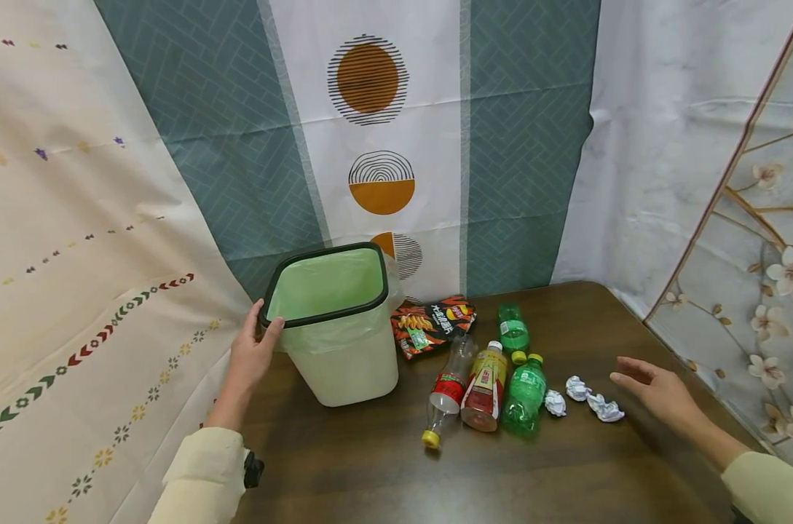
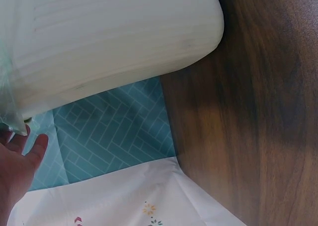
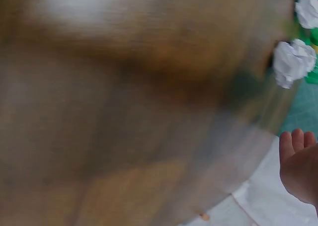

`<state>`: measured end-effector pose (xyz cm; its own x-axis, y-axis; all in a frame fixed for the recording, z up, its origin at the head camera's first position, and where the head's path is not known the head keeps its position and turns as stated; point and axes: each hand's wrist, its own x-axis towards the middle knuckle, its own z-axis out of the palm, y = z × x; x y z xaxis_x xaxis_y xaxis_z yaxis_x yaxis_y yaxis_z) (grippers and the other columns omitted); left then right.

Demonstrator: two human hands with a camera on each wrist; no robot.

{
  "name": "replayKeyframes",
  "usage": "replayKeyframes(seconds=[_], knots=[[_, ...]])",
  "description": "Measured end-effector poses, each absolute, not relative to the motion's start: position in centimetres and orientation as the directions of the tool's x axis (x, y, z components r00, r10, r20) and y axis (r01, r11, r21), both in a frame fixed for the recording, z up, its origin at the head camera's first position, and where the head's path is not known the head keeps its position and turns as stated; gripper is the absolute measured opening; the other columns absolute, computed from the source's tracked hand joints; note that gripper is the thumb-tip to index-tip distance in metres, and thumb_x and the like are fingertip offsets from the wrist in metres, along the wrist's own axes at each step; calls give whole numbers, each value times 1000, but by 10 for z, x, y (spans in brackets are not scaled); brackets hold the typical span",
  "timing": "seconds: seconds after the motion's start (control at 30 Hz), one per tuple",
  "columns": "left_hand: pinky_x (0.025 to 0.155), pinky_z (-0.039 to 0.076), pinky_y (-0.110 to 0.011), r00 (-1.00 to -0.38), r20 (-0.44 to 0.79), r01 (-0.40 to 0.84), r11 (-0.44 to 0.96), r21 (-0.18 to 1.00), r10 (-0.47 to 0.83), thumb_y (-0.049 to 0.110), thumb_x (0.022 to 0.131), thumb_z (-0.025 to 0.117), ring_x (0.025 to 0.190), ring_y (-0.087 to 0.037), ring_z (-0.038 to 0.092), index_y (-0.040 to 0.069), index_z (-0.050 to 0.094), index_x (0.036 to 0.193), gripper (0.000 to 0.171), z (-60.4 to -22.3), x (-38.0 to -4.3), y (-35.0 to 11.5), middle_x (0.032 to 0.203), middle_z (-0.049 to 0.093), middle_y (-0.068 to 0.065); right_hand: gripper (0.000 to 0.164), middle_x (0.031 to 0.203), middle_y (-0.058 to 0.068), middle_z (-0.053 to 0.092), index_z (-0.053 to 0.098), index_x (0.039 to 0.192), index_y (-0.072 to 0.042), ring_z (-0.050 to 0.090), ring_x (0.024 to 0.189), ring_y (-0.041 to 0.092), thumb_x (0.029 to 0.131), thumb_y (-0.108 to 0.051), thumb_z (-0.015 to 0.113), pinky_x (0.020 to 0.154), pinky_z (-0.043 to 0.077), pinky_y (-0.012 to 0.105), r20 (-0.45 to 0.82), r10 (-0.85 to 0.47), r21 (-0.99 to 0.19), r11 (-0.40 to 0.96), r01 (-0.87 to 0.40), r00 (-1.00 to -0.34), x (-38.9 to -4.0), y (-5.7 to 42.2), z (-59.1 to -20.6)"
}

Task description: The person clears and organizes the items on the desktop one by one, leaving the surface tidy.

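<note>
My left hand rests at the near left corner of a pale trash bin, thumb and fingers spread at its black rim. A thin clear liner hangs over that rim. In the left wrist view, the fingertips are right by the liner and the thumb stands apart. To the right, my right hand hovers with fingers extended and holds nothing. Nearest to it are crumpled paper balls: one at the right, one behind and one further left.
Between bin and paper lie a clear bottle with a red label, a red-based bottle with a yellow label, and two green bottles. A black and orange snack bag lies behind. Patterned cloths hang around the brown table.
</note>
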<state>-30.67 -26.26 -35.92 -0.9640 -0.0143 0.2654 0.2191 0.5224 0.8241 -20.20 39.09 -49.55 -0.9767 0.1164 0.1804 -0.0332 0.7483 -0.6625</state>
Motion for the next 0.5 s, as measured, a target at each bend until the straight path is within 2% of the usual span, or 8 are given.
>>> replayKeyframes(seconds=[0.1,0.17,0.37,0.5], knots=[[112,29,-54,-965,263,217,524,824,-13,47,103,47,142,-39,32,22,13,161,72,-359,-306,-263,159,24,-21,60,129,32,57,52,136,11,56,114,49,99,-36,63,78,51,36,168,109,-654,756,-28,-980,-197,393,-504],[112,29,-54,-965,262,216,525,823,-12,47,103,47,141,-39,32,23,13,161,72,-358,-306,-263,159,25,-21,60,128,31,59,53,134,11,58,112,48,98,-35,64,75,51,31,159,103,-651,759,-25,-982,-194,393,-508],[112,29,-55,-968,252,214,525,824,-1,49,102,47,142,-39,31,25,11,161,73,-357,-305,-263,160,23,-20,61,121,29,63,55,132,12,61,108,45,95,-34,69,80,53,44,154,70,-635,772,-44,-986,-187,395,-518],[112,28,-55,-968,250,216,529,821,7,49,102,47,143,-39,29,24,10,161,74,-358,-305,-263,161,21,-21,61,119,26,65,57,131,10,64,106,39,93,-35,71,77,53,31,151,53,-623,780,-54,-987,-184,394,-523]])
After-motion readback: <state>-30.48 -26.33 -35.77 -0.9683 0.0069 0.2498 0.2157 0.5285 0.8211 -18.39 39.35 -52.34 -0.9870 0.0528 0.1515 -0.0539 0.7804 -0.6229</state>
